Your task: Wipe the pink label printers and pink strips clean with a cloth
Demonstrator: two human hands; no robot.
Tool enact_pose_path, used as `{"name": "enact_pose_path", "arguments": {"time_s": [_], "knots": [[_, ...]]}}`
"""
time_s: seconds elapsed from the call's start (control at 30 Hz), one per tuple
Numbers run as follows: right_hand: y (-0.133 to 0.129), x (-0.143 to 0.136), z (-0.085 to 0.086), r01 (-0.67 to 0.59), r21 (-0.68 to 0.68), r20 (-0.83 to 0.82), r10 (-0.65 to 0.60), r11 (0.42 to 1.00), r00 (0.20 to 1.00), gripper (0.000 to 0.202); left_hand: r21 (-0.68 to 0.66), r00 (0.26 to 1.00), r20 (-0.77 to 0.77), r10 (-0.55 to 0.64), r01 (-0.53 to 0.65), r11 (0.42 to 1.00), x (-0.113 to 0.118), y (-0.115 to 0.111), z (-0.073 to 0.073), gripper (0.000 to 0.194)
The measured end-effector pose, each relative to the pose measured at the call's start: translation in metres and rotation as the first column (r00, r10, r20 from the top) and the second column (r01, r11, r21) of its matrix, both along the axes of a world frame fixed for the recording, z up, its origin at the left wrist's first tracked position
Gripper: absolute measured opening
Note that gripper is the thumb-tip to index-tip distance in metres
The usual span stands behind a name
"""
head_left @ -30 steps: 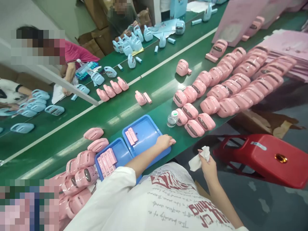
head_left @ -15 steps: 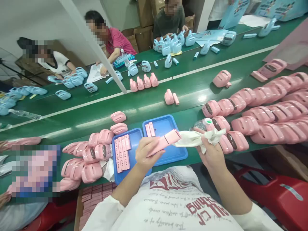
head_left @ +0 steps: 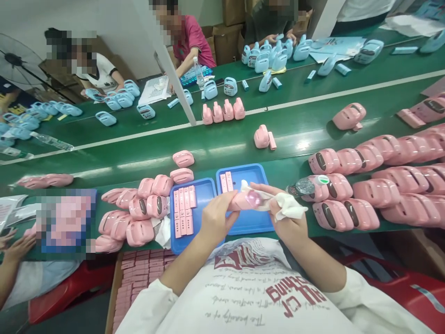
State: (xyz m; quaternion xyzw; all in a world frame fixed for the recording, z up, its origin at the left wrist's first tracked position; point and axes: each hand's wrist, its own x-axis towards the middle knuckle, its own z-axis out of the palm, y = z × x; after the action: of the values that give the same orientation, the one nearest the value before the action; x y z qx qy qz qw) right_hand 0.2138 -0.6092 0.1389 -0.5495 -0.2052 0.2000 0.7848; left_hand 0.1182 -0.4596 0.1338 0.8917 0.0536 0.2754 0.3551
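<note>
My left hand [head_left: 217,218] grips one end of a flat pink bar-shaped part [head_left: 243,200] above the two blue trays. My right hand [head_left: 285,218] holds a white cloth [head_left: 288,204] wrapped over the part's other end. The left blue tray [head_left: 208,195] carries several pink bar parts [head_left: 183,208] laid side by side. The right blue tray [head_left: 255,174] has two pink bars [head_left: 226,181] at its left edge.
Pink devices [head_left: 142,213] pile left of the trays and crowd the right [head_left: 375,185]. A small bottle [head_left: 304,185] lies by the right tray. Blue devices [head_left: 267,58] and three seated people are across the green belt [head_left: 243,148]. A box of pink bars [head_left: 139,273] sits below left.
The view swung left. My left hand lifted a pink bar from the right tray's corner, and my right hand brought the cloth up and closed it over the bar's end.
</note>
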Motion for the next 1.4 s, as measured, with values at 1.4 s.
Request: {"name": "enact_pose_path", "arguments": {"time_s": [1.4], "knots": [[0.037, -0.018, -0.011, -0.169, -0.087, 0.920, 0.144, 0.982, 0.366, 0.032, -0.963, 0.994, -0.031, -0.100, -0.057, -0.263, 0.003, -0.002, 0.036, 0.094]]}}
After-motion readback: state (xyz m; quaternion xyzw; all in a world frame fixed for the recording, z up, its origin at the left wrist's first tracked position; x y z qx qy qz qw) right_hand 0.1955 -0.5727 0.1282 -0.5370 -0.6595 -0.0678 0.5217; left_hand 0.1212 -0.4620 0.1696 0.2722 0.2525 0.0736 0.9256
